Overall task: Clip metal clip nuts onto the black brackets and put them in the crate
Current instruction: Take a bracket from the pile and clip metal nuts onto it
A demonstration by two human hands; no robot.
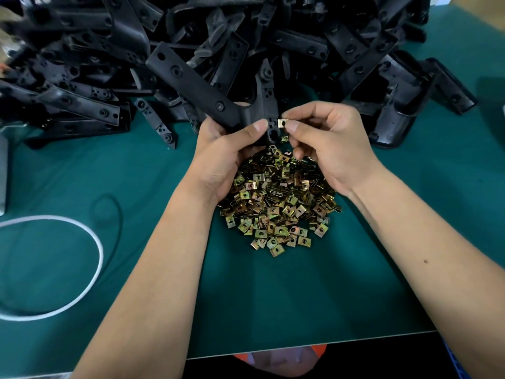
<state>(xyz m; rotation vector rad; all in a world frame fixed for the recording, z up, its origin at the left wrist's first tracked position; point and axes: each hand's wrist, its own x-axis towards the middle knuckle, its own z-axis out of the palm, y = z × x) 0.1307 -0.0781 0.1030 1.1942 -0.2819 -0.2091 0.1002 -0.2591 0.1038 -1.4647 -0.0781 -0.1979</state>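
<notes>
A black bracket [207, 97] is gripped in the left hand [232, 149] above the pile of clip nuts [276, 201] on the green mat [273, 296] — one clip nut [282, 123] is pinched by the right hand [328, 143] at the bracket's lower tab. More brackets [273, 36] are heaped behind.

Both forearms were bare to the bottom edge of the view, with no sleeves, watch or rings visible. The left hand [224, 157] and right hand [328, 149] wore no gloves. A small dark mole marked the right forearm [426, 261]. Fingernails were short and unpainted.
</notes>
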